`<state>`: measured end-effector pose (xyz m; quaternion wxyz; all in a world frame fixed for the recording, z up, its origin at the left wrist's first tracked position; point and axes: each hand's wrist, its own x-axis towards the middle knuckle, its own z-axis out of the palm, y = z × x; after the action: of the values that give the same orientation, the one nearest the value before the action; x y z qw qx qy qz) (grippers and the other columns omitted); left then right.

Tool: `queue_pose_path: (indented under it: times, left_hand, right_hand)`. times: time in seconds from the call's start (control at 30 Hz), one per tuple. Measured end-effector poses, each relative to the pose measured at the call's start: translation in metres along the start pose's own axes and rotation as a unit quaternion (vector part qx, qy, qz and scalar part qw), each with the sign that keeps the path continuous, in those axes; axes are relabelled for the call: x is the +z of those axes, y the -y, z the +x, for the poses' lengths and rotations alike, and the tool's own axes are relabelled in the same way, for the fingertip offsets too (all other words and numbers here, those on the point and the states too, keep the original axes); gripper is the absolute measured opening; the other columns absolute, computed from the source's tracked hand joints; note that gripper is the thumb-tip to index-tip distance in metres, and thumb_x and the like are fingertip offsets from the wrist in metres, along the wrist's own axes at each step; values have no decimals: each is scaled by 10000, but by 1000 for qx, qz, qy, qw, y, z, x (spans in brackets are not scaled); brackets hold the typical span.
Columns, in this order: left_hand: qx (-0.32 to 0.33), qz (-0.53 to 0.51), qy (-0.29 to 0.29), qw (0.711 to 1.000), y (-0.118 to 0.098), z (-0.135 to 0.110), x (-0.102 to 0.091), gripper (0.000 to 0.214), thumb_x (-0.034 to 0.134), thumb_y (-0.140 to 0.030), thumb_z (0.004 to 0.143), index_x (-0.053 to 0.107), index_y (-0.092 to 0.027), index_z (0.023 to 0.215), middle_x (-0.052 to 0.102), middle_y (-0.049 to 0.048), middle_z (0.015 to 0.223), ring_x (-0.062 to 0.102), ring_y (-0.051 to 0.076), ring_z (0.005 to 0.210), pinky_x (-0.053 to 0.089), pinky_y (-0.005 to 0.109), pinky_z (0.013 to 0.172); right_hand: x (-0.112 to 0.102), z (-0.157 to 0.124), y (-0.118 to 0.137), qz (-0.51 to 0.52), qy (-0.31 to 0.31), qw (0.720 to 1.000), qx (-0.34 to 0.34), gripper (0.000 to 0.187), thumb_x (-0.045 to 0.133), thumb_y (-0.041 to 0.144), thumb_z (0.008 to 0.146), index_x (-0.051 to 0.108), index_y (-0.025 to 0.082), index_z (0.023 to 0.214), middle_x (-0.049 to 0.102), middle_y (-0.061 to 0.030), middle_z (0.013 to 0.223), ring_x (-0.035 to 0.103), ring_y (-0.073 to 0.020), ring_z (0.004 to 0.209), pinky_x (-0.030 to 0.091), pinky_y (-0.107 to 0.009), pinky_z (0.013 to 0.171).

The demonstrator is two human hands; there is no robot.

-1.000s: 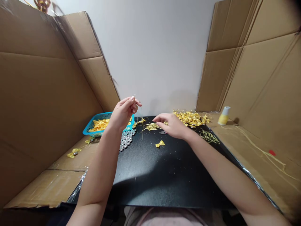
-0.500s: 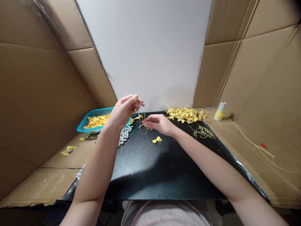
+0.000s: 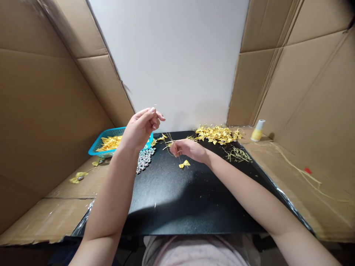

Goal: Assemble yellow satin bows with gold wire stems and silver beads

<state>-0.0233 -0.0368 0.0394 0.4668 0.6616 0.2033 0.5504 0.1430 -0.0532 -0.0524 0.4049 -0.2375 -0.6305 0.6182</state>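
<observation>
My left hand [image 3: 142, 125] is raised in front of the pale wall, fingers closed in a pinch. A thin, pale, needle-like sliver [image 3: 155, 105] shows just above its fingertips; its kind is too small to make out. Lower and to the right, my right hand [image 3: 190, 149] is closed on a fine thread [image 3: 179, 158], its fingertips partly blurred. A yellow ribbon bow [image 3: 185, 164] lies on the black table just below the right hand, at the thread's lower end. More thread loops between the two hands.
A blue basket [image 3: 93, 147] of yellow ribbon pieces stands left, beside silvery round beads [image 3: 144, 160]. Finished-looking bows [image 3: 217, 133] are heaped at the back right, near thread scraps [image 3: 238, 154]. A thread spool [image 3: 257, 131] stands on cardboard; cardboard walls flank both sides.
My right hand has moved slightly right and down, its fingers curling in towards the bow. My left hand has shifted a little left and up, still pinched.
</observation>
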Motion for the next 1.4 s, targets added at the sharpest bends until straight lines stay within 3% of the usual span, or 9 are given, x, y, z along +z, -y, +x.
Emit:
queue_pose_path:
  times: [0.33, 0.7, 0.97, 1.1, 1.23, 1.33, 1.4]
  left_hand:
    - [20, -13, -57, 998, -15, -3, -3, 386, 571, -225, 882, 499, -170, 507, 607, 1, 638, 423, 39, 443, 387, 192, 463]
    - [17, -28, -67, 997, -18, -4, -3, 397, 564, -214, 880, 494, -166, 493, 557, -7, 585, 422, 40, 463, 376, 153, 433]
    - [27, -37, -71, 996, -21, -5, -4, 398, 581, -196, 865, 485, -161, 481, 488, -19, 557, 414, 33, 466, 374, 129, 436]
    - [44, -58, -78, 994, -22, -3, -8, 395, 586, -175, 859, 489, -161, 476, 467, -25, 535, 410, 32, 454, 379, 129, 430]
    - [41, -76, -77, 993, -23, -3, -11, 393, 541, -133, 850, 515, -158, 459, 468, -17, 515, 422, 41, 445, 396, 149, 426]
    - [33, -76, -76, 994, -25, -3, -11, 395, 530, -118, 848, 525, -152, 454, 476, -13, 516, 446, 36, 463, 387, 129, 420]
    - [23, -78, -76, 994, -26, -4, -10, 397, 525, -108, 848, 521, -148, 453, 475, -13, 513, 446, 31, 468, 369, 114, 410]
  right_hand:
    - [3, 0, -8, 8, 4, 999, 49, 379, 384, 205, 923, 567, 137, 598, 556, -27, 687, 489, -113, 662, 409, -248, 670]
    - [0, 1, -20, 22, 34, 997, 68, 347, 446, 280, 920, 613, 129, 655, 582, -32, 700, 509, -112, 652, 412, -248, 670]
    - [-5, 1, -31, 40, 32, 992, 119, 366, 406, 251, 938, 642, 120, 692, 603, -38, 707, 536, -109, 664, 420, -239, 683]
    - [-9, 3, -38, -29, 37, 987, 152, 403, 412, 306, 949, 668, 116, 703, 623, -42, 714, 525, -97, 627, 413, -228, 649]
    - [-19, 0, -34, -219, 47, 950, 217, 400, 462, 333, 924, 696, 118, 679, 641, -39, 686, 518, -98, 598, 409, -232, 618]
    - [-32, -7, -24, -360, 33, 893, 268, 328, 539, 338, 870, 706, 129, 681, 663, -50, 694, 558, -128, 642, 415, -244, 616]
    - [-38, -11, -15, -452, -5, 855, 256, 235, 608, 311, 813, 715, 136, 699, 682, -58, 715, 583, -153, 675, 413, -256, 628]
